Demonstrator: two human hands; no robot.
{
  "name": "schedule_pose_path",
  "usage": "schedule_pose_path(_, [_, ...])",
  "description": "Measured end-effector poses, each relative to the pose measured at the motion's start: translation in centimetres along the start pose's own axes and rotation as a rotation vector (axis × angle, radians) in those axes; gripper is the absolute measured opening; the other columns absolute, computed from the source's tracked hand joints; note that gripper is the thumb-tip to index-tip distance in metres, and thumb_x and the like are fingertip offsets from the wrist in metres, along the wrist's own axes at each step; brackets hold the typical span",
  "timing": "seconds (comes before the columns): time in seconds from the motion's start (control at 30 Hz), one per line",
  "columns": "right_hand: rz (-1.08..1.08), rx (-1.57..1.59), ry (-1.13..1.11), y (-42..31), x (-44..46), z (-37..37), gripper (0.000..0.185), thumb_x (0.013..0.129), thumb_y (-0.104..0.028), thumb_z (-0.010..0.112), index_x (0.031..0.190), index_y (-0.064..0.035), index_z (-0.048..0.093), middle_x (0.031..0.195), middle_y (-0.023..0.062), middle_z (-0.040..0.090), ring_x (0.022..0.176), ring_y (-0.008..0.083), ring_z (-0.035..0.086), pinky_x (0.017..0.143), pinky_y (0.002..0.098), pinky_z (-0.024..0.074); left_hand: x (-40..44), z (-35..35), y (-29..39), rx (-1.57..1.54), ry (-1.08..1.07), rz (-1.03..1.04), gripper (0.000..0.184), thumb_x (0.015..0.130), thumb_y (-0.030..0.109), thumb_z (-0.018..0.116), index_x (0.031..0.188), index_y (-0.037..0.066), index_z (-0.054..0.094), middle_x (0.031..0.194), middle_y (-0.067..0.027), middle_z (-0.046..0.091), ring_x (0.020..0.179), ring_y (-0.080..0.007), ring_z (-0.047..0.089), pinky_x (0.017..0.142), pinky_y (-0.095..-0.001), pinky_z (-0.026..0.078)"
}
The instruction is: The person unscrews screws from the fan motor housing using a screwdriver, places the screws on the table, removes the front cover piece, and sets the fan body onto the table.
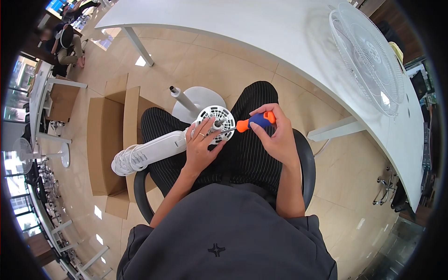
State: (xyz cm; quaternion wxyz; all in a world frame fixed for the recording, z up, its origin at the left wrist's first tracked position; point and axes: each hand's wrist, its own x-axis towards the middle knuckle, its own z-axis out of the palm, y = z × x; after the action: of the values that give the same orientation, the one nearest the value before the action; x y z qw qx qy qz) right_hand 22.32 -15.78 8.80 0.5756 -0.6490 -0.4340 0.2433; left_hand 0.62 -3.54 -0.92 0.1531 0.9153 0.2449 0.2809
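A white fan body (163, 145) lies across my lap, its round slotted motor housing (217, 112) near my knees and a coiled white cord (127, 160) around its other end. My left hand (200, 142) rests on the housing, fingers spread around the central shaft and touching it. In my right hand (275, 133) is a screwdriver (259, 120) with a blue and orange handle, held between thumb and fingers. Its metal shank points left at the housing's right side; the tip is too small to make out.
A round white base with an upright pole (186, 100) stands beyond my knees. An open cardboard box (106, 135) is at the left. Fan grilles (368, 60) lie on the white table (261, 28). Another person (67, 44) sits at the far upper left.
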Motion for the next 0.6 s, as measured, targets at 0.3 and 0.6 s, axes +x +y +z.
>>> schedule_pose_path(0.3, [-0.016,0.089,0.02,-0.09,-0.15,-0.44,0.028,0.089,-0.004,0.074,0.112,-0.0021,0.059,0.103,0.0096,0.072,0.095,0.0165,0.066,0.089,0.031,0.0517,-0.09,0.05,0.09,-0.019,0.002,-0.008,0.032,0.08,0.025,0.086,0.108,0.012,0.078,0.147,-0.0056,0.061,0.139,-0.0226,0.053,0.117,-0.0466,0.029])
schedule_pose_path(0.6, [0.01,0.05,0.005,0.51,-0.1,-0.47,0.027,0.089,-0.004,0.074,0.111,-0.0023,0.059,0.103,0.0099,0.072,0.095,0.0175,0.067,0.09,0.0319,0.0525,-0.12,0.15,0.24,-0.029,0.015,-0.019,0.033,0.077,0.023,0.088,0.107,0.012,0.079,0.144,-0.0075,0.063,0.14,-0.0237,0.054,0.116,-0.0475,0.03])
